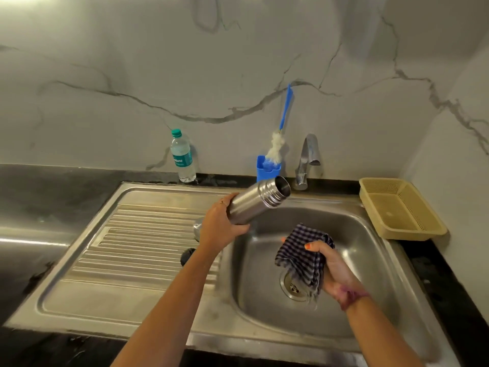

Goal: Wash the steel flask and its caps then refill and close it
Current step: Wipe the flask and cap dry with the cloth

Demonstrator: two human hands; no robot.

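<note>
While the left hand (221, 226) grasps the uncapped cylindrical steel flask (255, 203) over the steel sink basin (365, 234), the right hand (329, 266) clutches a blue checked cloth (304, 254) nearer. This looks like drying before refilling; next, cloth must meet flask. Its long axis slants, mouth pointing up, far-right toward the tap (307, 160).

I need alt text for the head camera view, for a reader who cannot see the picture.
Over a steel sink, a person's left hand holds an open steel flask tilted, mouth toward the tap, while the right hand grips a checked cloth. A water bottle, a blue bottle brush and a beige basket stand around the sink.
</note>
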